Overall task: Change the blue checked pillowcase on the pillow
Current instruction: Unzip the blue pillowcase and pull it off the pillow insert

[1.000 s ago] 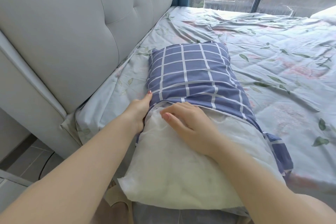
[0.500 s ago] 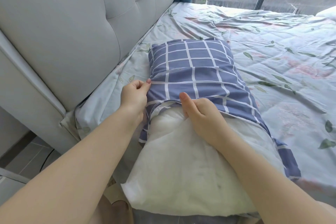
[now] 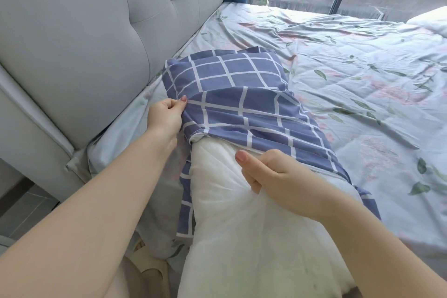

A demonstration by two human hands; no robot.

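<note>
While the pillow (image 3: pixel 242 237) lies lengthwise on the bed (image 3: pixel 362 68), close beside the padded headboard (image 3: pixel 96 31), only its far part sits inside the blue checked pillowcase (image 3: pixel 242 109). The near half is bare and white. The far end of the pillowcase looks slack and folded over rather than filled, so I judge that the old pillowcase is being stripped off and is roughly halfway there. A pillowcase being pulled on could look much the same, so this is not certain.

The left hand (image 3: pixel 167 116) pinches the pillowcase's left edge between thumb and fingertips, a little beyond the open hem. The right hand (image 3: pixel 271 172) is curled round a bunch of the pillow's white cover right at that hem, with the thumb raised. One hand holds the cloth and the other holds the filling — the natural grip for drawing the two apart.

If that reading is right, most of the task is left to do. The pillow has to come fully free, the checked pillowcase has to be set aside, and a fresh one has to be worked on and squared up. No replacement pillowcase shows in this view.
</note>
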